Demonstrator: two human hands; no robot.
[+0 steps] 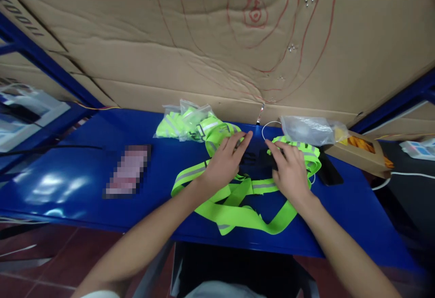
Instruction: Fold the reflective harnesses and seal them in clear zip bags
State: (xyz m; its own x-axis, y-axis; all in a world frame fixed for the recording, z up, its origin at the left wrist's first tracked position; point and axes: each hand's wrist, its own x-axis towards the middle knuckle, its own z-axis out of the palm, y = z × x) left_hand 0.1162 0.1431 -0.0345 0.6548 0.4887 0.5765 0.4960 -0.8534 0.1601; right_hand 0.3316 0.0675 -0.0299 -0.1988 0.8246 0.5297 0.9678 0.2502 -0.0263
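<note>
I see my left grip [222, 164] and right grip [291, 171] palm-down, fingers loosely bent; I cannot tell whether either grasps the green strap [234, 215] looping beneath and between them.

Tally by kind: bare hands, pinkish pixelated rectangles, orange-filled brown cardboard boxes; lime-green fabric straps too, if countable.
Bare hands, left and right: 2
Pinkish pixelated rectangle: 1
Orange-filled brown cardboard box: 1
Total: 4
Lime-green straps: tangled, uncountable, excluded.
</note>
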